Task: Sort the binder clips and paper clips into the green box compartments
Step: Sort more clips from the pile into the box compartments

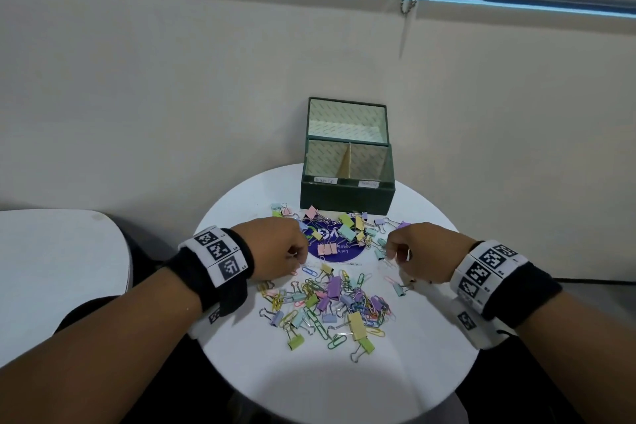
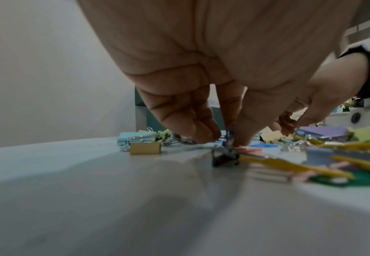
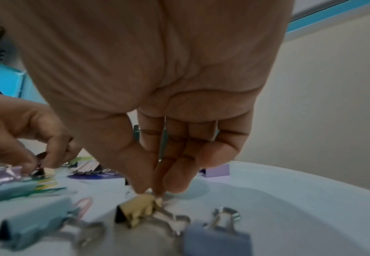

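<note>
Both hands are working at the pick-up step, and the green box (image 1: 347, 196) is standing open at the far edge of the round white bench (image 1: 406, 372), with its two labelled front compartments showing no clips in them. The mixed pile of pastel binder clips (image 1: 330, 289) and paper clips (image 1: 335, 342) is lying on the bench between the hands and the box, well apart from the compartments. The left hand (image 1: 275, 248) is reaching down at the left edge of the pile, its thumb and fingertips (image 2: 203, 133) pinching a small dark-blue clip (image 2: 225, 155) that is still touching the bench. The right hand (image 1: 423, 251) is reaching down at the right edge, thumb and forefinger closing on the yellow binder clip (image 3: 135, 207); a light-blue binder clip (image 3: 35, 225) and a grey-blue binder clip (image 3: 216, 237) are lying just beside it. Judged from this, sorting is only starting. The next move calls for lifting each clip clear of its neighbours, carrying it over the front wall of the box, and releasing it over the compartment whose label matches; the label text is too small to read.
</note>
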A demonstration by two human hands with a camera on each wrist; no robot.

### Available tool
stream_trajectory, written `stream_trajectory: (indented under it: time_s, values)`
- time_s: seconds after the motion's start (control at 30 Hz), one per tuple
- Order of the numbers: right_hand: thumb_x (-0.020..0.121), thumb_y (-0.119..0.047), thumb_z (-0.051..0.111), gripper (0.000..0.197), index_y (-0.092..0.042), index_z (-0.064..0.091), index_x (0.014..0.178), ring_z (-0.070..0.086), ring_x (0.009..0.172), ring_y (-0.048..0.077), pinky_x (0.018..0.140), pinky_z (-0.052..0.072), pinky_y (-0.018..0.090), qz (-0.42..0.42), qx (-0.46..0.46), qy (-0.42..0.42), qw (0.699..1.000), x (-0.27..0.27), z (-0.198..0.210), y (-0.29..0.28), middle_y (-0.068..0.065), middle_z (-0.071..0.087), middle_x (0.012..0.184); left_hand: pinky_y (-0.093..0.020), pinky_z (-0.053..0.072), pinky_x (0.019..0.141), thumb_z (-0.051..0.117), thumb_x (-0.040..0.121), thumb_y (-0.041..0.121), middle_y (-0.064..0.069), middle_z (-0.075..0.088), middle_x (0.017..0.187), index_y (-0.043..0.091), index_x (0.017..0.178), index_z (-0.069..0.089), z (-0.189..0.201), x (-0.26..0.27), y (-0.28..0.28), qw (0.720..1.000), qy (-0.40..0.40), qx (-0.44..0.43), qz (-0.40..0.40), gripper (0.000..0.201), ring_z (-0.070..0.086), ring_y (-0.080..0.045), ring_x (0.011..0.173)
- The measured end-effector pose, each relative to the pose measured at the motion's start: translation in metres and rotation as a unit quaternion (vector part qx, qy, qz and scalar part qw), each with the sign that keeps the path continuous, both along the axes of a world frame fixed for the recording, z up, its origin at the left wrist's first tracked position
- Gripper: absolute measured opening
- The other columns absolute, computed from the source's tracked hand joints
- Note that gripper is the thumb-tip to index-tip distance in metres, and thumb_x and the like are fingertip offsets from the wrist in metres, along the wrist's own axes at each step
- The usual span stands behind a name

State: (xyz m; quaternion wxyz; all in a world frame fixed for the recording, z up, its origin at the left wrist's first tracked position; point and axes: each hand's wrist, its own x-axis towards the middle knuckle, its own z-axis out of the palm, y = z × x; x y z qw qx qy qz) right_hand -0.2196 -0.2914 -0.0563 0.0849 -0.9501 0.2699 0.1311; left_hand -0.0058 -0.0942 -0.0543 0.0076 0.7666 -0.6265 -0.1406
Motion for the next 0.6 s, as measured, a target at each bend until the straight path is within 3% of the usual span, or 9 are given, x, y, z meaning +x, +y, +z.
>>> stream_trajectory:
  time_s: [0.1,0.17,0.27,0.37,0.43,0.6]
  values:
    - [0.088,-0.013,0.054,0.022,-0.034,0.063,0.090,0.056,0.072,0.005,0.064,0.044,0.020,-0.004,-0.001,-0.012,1.000,-0.002,0.003,-0.001,-0.014,0.066,0.093,-0.031,0.048,0.090,0.062,0.092,0.038,0.013,0.052,0.113,0.040,0.115,0.067,-0.001,-0.002,0.000,1.000,-0.003,-0.013,-0.017,0.024,0.052,-0.008,0.104]
    - [0.088,-0.024,0.060,0.006,-0.027,0.066,0.086,0.059,0.076,0.009,0.068,0.047,0.022,-0.001,0.001,-0.020,1.000,0.001,0.004,0.004,-0.012,0.069,0.088,-0.031,0.048,0.091,0.064,0.089,0.048,0.014,0.052,0.111,0.040,0.115,0.069,-0.001,-0.006,-0.001,0.999,-0.009,-0.008,-0.044,0.027,0.049,-0.007,0.106]
    - [0.086,-0.036,0.067,0.011,-0.025,0.066,0.087,0.060,0.080,0.012,0.073,0.050,0.026,-0.004,0.001,-0.016,1.000,0.009,0.001,0.013,-0.011,0.066,0.083,-0.032,0.047,0.091,0.066,0.089,0.048,0.016,0.053,0.106,0.038,0.105,0.073,-0.001,-0.010,-0.006,0.998,-0.020,-0.017,-0.064,0.021,0.048,-0.007,0.107]
    - [0.087,-0.025,0.064,0.004,-0.023,0.064,0.084,0.056,0.077,0.012,0.064,0.045,0.021,0.019,-0.017,0.002,1.000,0.016,0.000,0.020,-0.011,0.063,0.080,-0.031,0.049,0.088,0.064,0.090,0.042,0.017,0.056,0.101,0.035,0.093,0.074,-0.001,-0.012,-0.008,0.996,-0.027,-0.039,-0.078,0.012,0.048,-0.006,0.103]
    - [0.084,-0.020,0.063,0.009,-0.025,0.059,0.078,0.056,0.075,0.013,0.059,0.040,0.020,0.034,-0.021,0.028,0.999,0.017,-0.001,0.023,-0.010,0.059,0.076,-0.031,0.050,0.085,0.060,0.092,0.038,0.016,0.057,0.097,0.034,0.088,0.069,-0.001,-0.013,-0.008,0.994,-0.037,-0.045,-0.089,0.011,0.050,-0.007,0.098]
    - [0.079,-0.020,0.064,0.015,-0.026,0.053,0.072,0.052,0.072,0.014,0.061,0.039,0.023,0.025,0.013,-0.011,1.000,0.009,0.012,0.012,-0.006,0.064,0.078,-0.028,0.050,0.075,0.054,0.090,0.029,0.012,0.058,0.085,0.029,0.085,0.056,0.004,-0.013,-0.004,0.995,0.001,-0.093,-0.048,0.006,0.053,-0.010,0.081]
